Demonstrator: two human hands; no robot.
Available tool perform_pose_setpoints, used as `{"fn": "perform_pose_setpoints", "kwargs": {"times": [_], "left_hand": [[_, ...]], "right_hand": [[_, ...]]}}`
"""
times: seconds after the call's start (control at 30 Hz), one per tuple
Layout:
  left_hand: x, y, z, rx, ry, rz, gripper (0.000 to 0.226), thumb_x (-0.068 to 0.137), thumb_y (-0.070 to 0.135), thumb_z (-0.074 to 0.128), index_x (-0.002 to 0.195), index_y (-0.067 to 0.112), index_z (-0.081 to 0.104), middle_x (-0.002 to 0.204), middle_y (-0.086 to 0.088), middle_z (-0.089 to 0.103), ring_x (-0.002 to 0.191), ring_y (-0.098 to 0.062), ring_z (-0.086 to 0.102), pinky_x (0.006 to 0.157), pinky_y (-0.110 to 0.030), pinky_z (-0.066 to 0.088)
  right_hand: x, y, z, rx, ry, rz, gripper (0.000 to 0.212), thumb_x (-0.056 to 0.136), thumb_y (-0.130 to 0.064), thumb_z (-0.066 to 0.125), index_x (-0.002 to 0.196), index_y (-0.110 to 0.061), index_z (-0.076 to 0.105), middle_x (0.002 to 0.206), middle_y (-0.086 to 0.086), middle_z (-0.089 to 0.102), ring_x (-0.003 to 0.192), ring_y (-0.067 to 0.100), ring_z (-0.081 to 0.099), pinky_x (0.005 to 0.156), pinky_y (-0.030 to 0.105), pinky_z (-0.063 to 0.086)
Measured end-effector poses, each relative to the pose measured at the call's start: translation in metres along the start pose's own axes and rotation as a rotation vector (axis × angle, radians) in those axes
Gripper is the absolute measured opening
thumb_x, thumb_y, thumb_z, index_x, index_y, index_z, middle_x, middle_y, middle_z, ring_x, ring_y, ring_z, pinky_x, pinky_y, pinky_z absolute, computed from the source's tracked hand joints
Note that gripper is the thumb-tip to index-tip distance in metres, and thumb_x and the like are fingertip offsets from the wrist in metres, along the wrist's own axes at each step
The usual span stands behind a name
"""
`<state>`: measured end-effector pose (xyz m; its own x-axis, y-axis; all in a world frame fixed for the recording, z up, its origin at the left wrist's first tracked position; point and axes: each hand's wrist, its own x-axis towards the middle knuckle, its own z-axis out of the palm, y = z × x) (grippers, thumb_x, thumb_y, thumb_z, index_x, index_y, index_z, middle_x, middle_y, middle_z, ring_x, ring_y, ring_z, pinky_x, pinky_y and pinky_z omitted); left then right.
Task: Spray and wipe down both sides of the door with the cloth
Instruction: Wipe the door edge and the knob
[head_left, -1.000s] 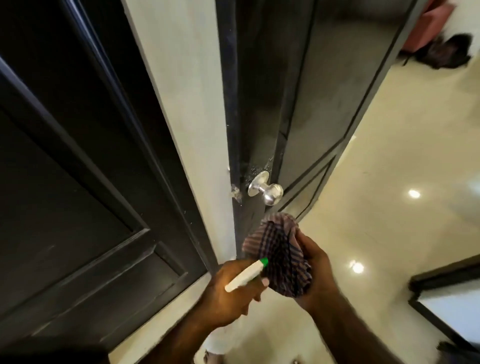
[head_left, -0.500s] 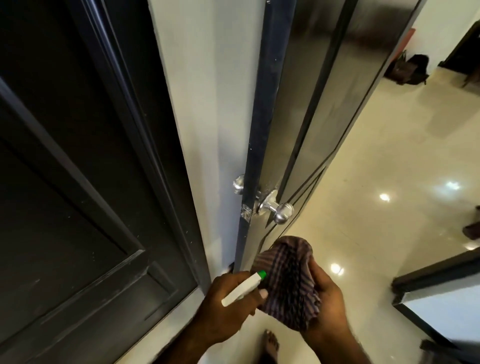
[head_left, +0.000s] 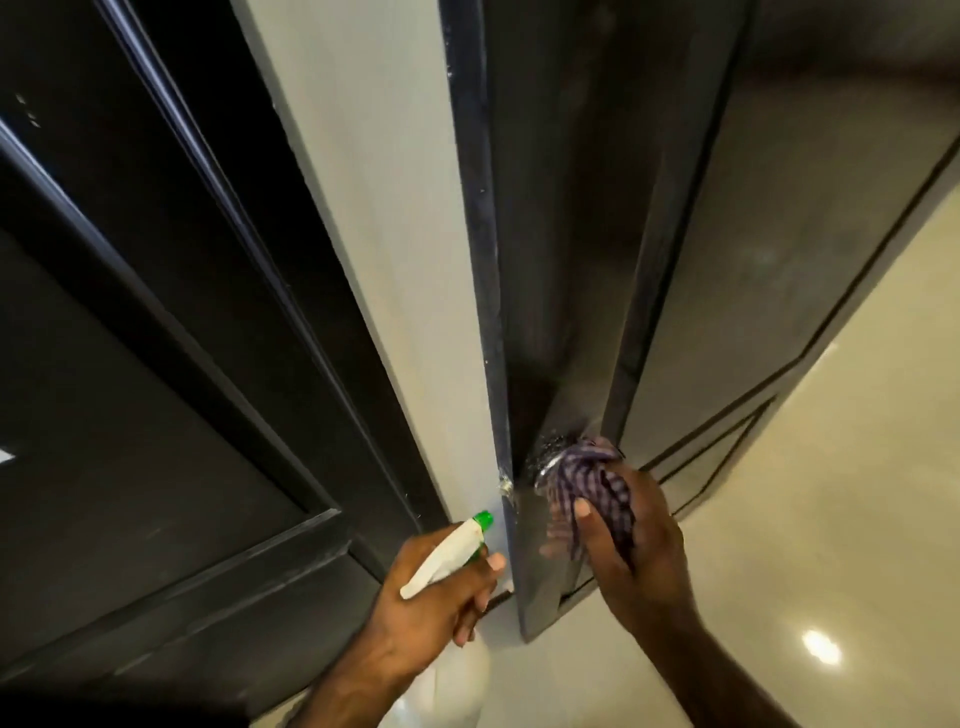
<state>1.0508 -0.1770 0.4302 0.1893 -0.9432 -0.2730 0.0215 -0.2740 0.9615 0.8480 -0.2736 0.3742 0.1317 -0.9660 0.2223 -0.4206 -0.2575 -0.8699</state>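
At the edge of an open doorway: one dark glossy door (head_left: 779, 260), seen edge-on and swung toward the right; one metal knob (head_left: 545, 460) on its near face, mostly covered; one latch plate (head_left: 505, 486) on the door's narrow edge, level with the knob. One checked cloth (head_left: 592, 483), purple and white, bunched over the knob and pressed against the door face. One spray bottle (head_left: 447, 553), white head with a green nozzle tip, pointing up toward the door edge. Two hands. The right hand (head_left: 639, 551) presses the cloth to the door, fingers closed around the fabric; the cloth bulges above the fingertips onto the knob, and the thumb lies across its lower folds. The left hand (head_left: 431, 608) is wrapped around the spray bottle's neck, with one finger curled under the head at the trigger; the bottle's body below the hand is blurred. The nozzle sits just beside the door's edge, below the latch plate. One pale wall strip (head_left: 384, 234) between the door and one second dark panelled door (head_left: 156, 389) at left. One shiny cream floor (head_left: 831, 519) at right, with one bright light reflection near the right forearm.
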Motion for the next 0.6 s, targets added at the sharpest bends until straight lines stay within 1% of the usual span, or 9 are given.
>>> {"fn": "perform_pose_setpoints", "kwargs": {"times": [0.03,0.1,0.17,0.2,0.27,0.33,0.43,0.5,0.6], "left_hand": [[-0.001,0.002,0.004,0.002,0.012,0.001,0.039,0.087,0.034,0.077,0.081,-0.003,0.069,0.068,-0.023,0.064,0.048,-0.028,0.054,0.052,-0.029,0.048],[-0.003,0.005,0.011,0.016,0.049,-0.005,0.040,0.090,0.037,0.081,0.082,-0.001,0.071,0.069,-0.021,0.065,0.050,-0.028,0.056,0.053,-0.029,0.050],[-0.007,0.007,0.016,0.039,0.093,-0.019,0.042,0.087,0.041,0.079,0.087,-0.001,0.072,0.071,-0.024,0.066,0.053,-0.028,0.059,0.056,-0.031,0.053],[-0.009,0.009,0.018,0.044,0.114,-0.022,0.044,0.083,0.042,0.078,0.088,-0.001,0.073,0.072,-0.026,0.066,0.054,-0.028,0.060,0.058,-0.033,0.054],[-0.011,0.011,0.022,0.034,0.154,-0.036,0.045,0.078,0.044,0.078,0.090,0.000,0.073,0.075,-0.029,0.065,0.055,-0.028,0.059,0.060,-0.035,0.055],[-0.013,0.014,0.024,0.018,0.172,-0.049,0.040,0.076,0.043,0.079,0.086,0.004,0.074,0.073,-0.024,0.067,0.052,-0.025,0.060,0.061,-0.036,0.057],[-0.012,0.015,0.025,0.007,0.171,-0.052,0.031,0.077,0.041,0.077,0.075,0.010,0.075,0.070,-0.021,0.068,0.050,-0.025,0.059,0.062,-0.036,0.057],[-0.010,0.014,0.028,0.009,0.163,-0.043,0.032,0.079,0.040,0.076,0.073,0.009,0.074,0.069,-0.023,0.067,0.050,-0.025,0.058,0.061,-0.036,0.057],[-0.003,0.011,0.029,-0.012,0.134,-0.024,0.031,0.082,0.038,0.075,0.075,0.008,0.074,0.068,-0.022,0.066,0.049,-0.027,0.055,0.059,-0.037,0.055]], "right_hand": [[0.007,-0.002,0.002,0.173,-0.027,0.162,0.061,0.092,-0.071,0.067,0.139,-0.035,0.055,0.129,-0.007,0.067,0.108,0.008,0.068,0.083,0.019,0.059],[0.020,-0.009,0.002,0.538,-0.194,0.570,0.092,0.067,-0.081,0.083,0.140,-0.032,0.059,0.125,0.004,0.074,0.107,0.023,0.073,0.089,0.040,0.063],[0.024,-0.009,0.002,0.738,-0.291,0.741,0.095,0.062,-0.079,0.086,0.139,-0.029,0.063,0.121,0.009,0.077,0.107,0.032,0.075,0.095,0.051,0.061],[0.023,-0.011,0.000,0.688,-0.284,0.701,0.080,0.073,-0.074,0.083,0.137,-0.030,0.062,0.121,0.004,0.077,0.105,0.028,0.075,0.091,0.046,0.062],[0.015,-0.018,-0.010,0.325,-0.234,0.446,0.048,0.093,-0.054,0.075,0.134,-0.038,0.054,0.127,-0.010,0.067,0.101,0.007,0.067,0.079,0.022,0.055],[0.007,-0.015,-0.016,-0.070,-0.230,0.129,0.062,0.095,-0.044,0.077,0.147,-0.038,0.045,0.143,-0.012,0.051,0.117,0.004,0.055,0.090,0.015,0.052],[0.000,0.003,-0.012,-0.362,-0.320,-0.016,0.083,0.091,-0.057,0.076,0.159,-0.030,0.036,0.160,-0.002,0.038,0.136,0.017,0.049,0.103,0.029,0.054],[0.011,0.005,-0.013,-0.308,-0.306,0.018,0.084,0.088,-0.066,0.073,0.156,-0.030,0.040,0.150,-0.006,0.049,0.130,0.017,0.055,0.100,0.033,0.058],[0.037,-0.005,-0.010,0.059,-0.227,0.242,0.059,0.088,-0.074,0.057,0.132,-0.035,0.060,0.120,-0.014,0.070,0.109,0.017,0.071,0.084,0.033,0.063]]}}
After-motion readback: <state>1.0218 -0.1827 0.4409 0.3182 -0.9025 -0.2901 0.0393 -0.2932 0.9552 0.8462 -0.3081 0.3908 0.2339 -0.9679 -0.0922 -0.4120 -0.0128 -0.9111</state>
